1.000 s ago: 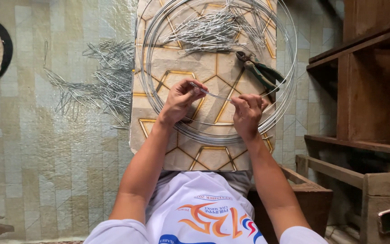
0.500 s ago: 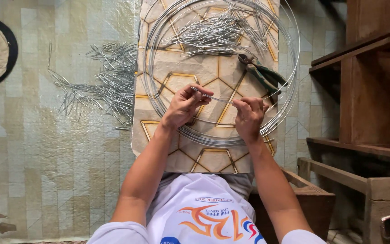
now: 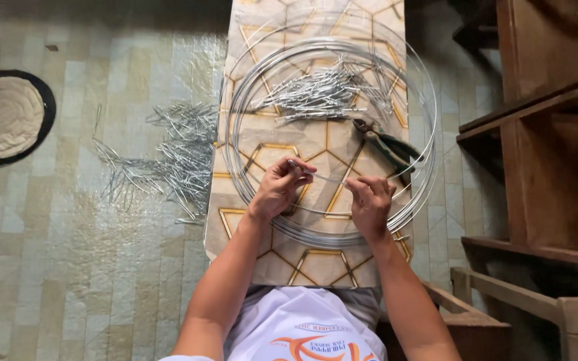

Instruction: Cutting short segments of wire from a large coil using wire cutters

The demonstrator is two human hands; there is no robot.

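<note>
My left hand and my right hand pinch the two ends of a short length of silver wire, held just above a narrow table with a beige cover and gold hexagon lines. A big coil of silver wire hoops lies flat on the table around my hands. Inside the coil, farther from me, rests a heap of short cut wire pieces. Green-handled pliers lie on the table just beyond my right hand.
A second heap of bent wire pieces is scattered on the tiled floor left of the table. A round beige mat with a black rim lies at far left. Wooden shelves and a wooden bench stand at right.
Both hands stay on the wire piece with small finger shifts. The camera view has tipped down, so the table and coil sit lower in the frame.
</note>
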